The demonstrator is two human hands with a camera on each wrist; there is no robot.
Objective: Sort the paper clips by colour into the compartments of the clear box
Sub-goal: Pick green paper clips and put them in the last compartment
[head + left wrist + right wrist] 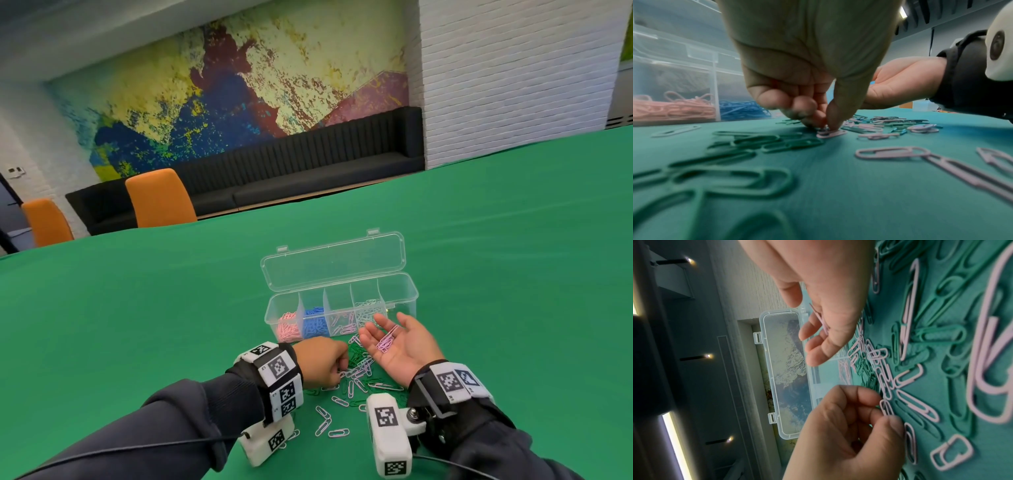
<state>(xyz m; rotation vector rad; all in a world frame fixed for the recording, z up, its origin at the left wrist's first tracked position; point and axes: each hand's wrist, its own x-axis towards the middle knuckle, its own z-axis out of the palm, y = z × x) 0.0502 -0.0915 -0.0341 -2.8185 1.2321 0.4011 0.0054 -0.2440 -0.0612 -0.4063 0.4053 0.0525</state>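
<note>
The clear box [406, 296] stands open on the green table, lid [334, 263] tipped back. From the left its compartments hold pink clips [287, 330], blue clips [315, 323], lilac clips [344, 325] and white clips [368, 308]; the right one looks empty. In front lies a mixed pile of lilac and green clips [359, 371]. My left hand [337, 368] is curled down over the pile, thumb and fingers pinching a lilac clip [831, 134] that lies on the cloth. My right hand [383, 329] is held palm up beside the box, carrying several lilac clips [387, 339] on relaxed fingers.
Scattered lilac clips [329, 425] lie nearer me, between my wrists. The green cloth [513, 274] spreads wide to both sides and behind the box. Two orange chairs [159, 197] and a dark bench [308, 171] stand beyond the far edge.
</note>
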